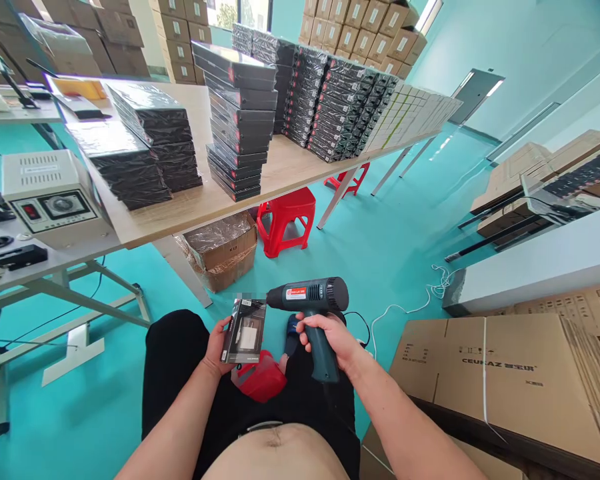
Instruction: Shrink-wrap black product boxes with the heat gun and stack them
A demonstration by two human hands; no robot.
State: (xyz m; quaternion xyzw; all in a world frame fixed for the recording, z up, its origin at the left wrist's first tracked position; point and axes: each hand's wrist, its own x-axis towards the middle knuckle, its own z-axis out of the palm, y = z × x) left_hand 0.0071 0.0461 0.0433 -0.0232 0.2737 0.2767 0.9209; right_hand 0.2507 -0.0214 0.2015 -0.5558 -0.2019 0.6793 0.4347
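Observation:
In my right hand [325, 333] is a dark green heat gun [307, 293], my fingers wrapped round its handle. Its nozzle points left, close to the upper right corner of a small black product box [245, 333]. That box, with a pale picture on its front, is gripped along its left edge by my left hand [217, 347]. Both are above my lap. A red stool seat [260, 377] shows partly between my legs, just below the box.
A wooden-topped table [200, 207] ahead bears stacks of wrapped black boxes [240, 120]. Under it are an open carton [225, 250] and a red stool [287, 217]. A grey machine [55, 197] stands left. Flattened cartons [490, 373] lie right, near a white cable [405, 310] on the floor.

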